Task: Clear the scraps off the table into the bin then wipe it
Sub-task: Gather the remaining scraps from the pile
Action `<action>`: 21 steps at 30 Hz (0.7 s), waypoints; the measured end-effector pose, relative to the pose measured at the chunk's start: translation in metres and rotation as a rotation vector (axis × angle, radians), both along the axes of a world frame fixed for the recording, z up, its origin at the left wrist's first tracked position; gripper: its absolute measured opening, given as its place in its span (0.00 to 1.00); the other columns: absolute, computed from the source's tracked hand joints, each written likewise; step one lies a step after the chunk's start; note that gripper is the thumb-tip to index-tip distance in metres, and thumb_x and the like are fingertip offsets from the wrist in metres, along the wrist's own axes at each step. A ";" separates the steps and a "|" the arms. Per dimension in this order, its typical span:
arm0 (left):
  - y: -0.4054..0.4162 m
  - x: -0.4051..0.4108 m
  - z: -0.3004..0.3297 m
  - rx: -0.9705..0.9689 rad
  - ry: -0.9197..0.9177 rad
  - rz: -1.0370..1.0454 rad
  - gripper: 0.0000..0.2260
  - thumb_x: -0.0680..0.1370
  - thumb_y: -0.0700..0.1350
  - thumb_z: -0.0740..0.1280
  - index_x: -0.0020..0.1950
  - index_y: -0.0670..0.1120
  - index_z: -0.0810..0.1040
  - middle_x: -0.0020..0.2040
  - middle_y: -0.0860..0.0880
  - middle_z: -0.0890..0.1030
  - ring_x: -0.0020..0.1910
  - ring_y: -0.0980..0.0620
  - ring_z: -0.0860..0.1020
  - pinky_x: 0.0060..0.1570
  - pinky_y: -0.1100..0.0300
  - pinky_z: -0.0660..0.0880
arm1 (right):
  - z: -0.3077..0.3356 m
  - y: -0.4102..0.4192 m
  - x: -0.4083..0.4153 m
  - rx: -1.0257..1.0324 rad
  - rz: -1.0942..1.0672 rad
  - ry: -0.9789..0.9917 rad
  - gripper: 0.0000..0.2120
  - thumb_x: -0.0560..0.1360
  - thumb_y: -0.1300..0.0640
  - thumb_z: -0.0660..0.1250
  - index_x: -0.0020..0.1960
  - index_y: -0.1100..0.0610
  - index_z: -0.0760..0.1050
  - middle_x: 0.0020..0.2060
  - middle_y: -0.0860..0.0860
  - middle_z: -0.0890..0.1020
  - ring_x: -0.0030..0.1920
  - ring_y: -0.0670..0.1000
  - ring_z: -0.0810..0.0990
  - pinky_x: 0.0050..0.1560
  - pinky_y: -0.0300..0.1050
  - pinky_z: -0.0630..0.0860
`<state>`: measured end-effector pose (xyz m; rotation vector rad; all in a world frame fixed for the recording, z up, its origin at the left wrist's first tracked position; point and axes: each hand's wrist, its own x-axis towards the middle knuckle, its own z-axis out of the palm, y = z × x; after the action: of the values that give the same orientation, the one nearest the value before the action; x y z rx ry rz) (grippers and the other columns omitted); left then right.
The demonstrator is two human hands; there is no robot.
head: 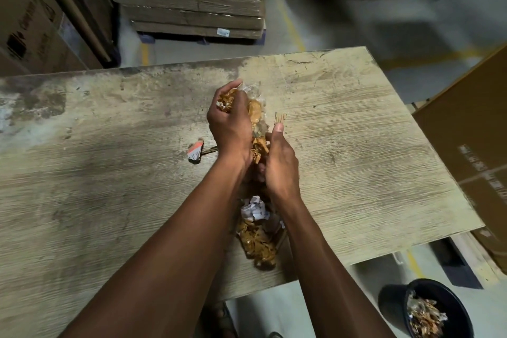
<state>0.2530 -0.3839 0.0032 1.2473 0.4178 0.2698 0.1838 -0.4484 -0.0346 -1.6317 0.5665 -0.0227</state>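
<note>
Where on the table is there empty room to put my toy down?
The table is bare right of the right hand, out to its far and right edges. It is also bare left of the orange-white scrap. The middle is crowded: both hands, the left hand too, bunch scraps, with a scrap pile nearer.

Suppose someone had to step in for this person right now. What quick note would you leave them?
Left hand and right hand both grip a bundle of tape scraps above the table.
Still on the table: a pile of scraps near the front edge, a small orange-white scrap to the left.
The bin on the floor at right already holds scraps.
Left: bin the bundle, clear the rest, wipe.
</note>
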 end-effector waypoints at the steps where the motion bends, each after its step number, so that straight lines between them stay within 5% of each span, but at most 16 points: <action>1: 0.000 -0.001 0.000 -0.005 -0.001 0.013 0.08 0.82 0.39 0.69 0.58 0.45 0.86 0.33 0.57 0.81 0.31 0.58 0.74 0.30 0.64 0.69 | -0.004 0.001 0.003 0.018 -0.068 -0.004 0.38 0.78 0.19 0.48 0.61 0.43 0.84 0.35 0.44 0.79 0.38 0.49 0.78 0.45 0.52 0.78; 4: -0.003 -0.008 -0.003 -0.012 -0.006 0.028 0.08 0.82 0.37 0.68 0.58 0.45 0.86 0.33 0.60 0.82 0.30 0.61 0.76 0.30 0.64 0.71 | -0.004 0.008 0.008 0.249 -0.223 -0.047 0.31 0.82 0.27 0.56 0.54 0.50 0.85 0.33 0.43 0.83 0.36 0.46 0.82 0.45 0.51 0.79; 7: -0.006 -0.018 -0.005 0.035 -0.026 -0.010 0.09 0.82 0.38 0.68 0.58 0.48 0.85 0.35 0.60 0.83 0.31 0.60 0.76 0.32 0.62 0.72 | -0.003 0.019 0.016 0.496 -0.318 -0.086 0.30 0.83 0.30 0.60 0.62 0.54 0.83 0.55 0.52 0.89 0.58 0.51 0.88 0.66 0.56 0.82; 9: -0.008 -0.022 -0.008 0.072 -0.039 -0.052 0.10 0.81 0.39 0.69 0.58 0.50 0.85 0.39 0.57 0.84 0.33 0.57 0.78 0.35 0.59 0.73 | 0.000 0.023 0.018 0.536 -0.350 -0.075 0.37 0.77 0.23 0.63 0.64 0.56 0.81 0.59 0.57 0.87 0.61 0.57 0.87 0.68 0.61 0.81; 17: -0.001 -0.037 -0.014 0.148 -0.067 -0.167 0.10 0.81 0.38 0.68 0.58 0.49 0.85 0.53 0.57 0.87 0.42 0.59 0.82 0.46 0.62 0.78 | 0.012 0.016 0.026 0.507 -0.244 -0.149 0.44 0.71 0.25 0.72 0.71 0.60 0.78 0.63 0.57 0.86 0.63 0.55 0.86 0.65 0.55 0.84; 21: -0.003 -0.042 -0.021 0.071 -0.044 -0.192 0.10 0.76 0.47 0.67 0.55 0.54 0.85 0.50 0.49 0.87 0.45 0.48 0.84 0.49 0.51 0.80 | 0.011 0.012 0.026 0.487 -0.261 -0.151 0.24 0.80 0.42 0.75 0.62 0.62 0.82 0.46 0.49 0.86 0.50 0.49 0.85 0.55 0.48 0.82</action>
<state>0.2109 -0.3868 -0.0180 1.3388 0.2500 0.1489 0.2101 -0.4365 -0.0238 -1.0674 0.6093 -0.1853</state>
